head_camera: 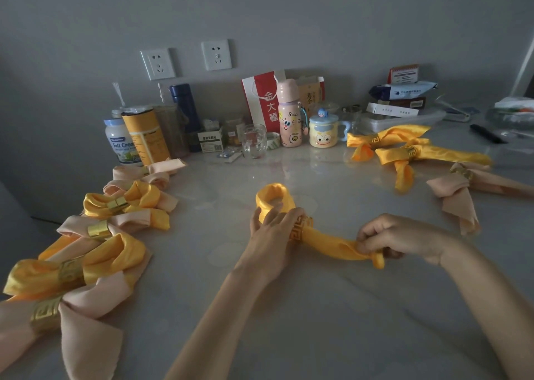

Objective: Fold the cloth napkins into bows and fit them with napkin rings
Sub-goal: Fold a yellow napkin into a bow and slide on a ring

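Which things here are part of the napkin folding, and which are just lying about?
Part of the job: yellow napkin, gold ring, left hand, right hand, finished bows.
Lying about: glass, pink bottle, smiley mug, red bag.

Satiny, glossy yellow cloth napkin (326, 239) wears a shiny gold metal ring (301, 228); the peach napkins (456, 196) look matt. The pale stone-like tabletop (289, 307) gleams; the tumbler (254, 141) is clear glass.
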`<state>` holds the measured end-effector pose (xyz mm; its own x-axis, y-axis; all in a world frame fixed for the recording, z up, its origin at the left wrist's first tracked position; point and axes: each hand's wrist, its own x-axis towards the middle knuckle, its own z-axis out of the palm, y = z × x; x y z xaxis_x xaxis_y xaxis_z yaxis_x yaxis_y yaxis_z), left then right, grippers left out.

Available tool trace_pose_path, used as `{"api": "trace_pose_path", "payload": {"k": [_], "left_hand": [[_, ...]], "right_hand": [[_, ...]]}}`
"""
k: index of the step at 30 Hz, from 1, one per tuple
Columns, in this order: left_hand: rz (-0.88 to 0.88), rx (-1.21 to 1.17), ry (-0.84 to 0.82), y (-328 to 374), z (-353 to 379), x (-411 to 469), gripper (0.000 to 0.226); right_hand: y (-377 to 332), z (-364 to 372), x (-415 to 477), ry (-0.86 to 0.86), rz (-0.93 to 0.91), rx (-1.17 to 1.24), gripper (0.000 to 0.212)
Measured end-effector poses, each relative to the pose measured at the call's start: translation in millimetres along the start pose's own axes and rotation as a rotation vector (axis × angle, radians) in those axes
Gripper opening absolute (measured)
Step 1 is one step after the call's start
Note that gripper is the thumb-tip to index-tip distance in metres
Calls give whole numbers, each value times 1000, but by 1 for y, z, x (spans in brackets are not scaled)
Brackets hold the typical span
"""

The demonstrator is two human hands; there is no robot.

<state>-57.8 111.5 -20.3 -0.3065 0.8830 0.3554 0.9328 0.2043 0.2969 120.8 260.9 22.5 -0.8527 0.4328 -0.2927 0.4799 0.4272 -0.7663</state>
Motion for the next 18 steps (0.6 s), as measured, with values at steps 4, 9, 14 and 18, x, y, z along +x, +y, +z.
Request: {"api": "trace_pose_path", "payload": {"k": [4, 9, 14, 18], "left_hand": [[-24, 44, -3, 2, -2, -1, 56], [1, 68, 66, 4, 2, 0, 56], [39, 58, 133, -1, 5, 0, 52], [67, -60, 150, -5, 7, 2, 50]], "right_hand": [[-2, -12, -6, -92, 132, -203, 20], [-29, -5, -2, 384, 6, -868, 23], [-56, 28, 27, 231, -332, -485, 21], [-39, 33, 46, 224, -344, -258, 19]]}}
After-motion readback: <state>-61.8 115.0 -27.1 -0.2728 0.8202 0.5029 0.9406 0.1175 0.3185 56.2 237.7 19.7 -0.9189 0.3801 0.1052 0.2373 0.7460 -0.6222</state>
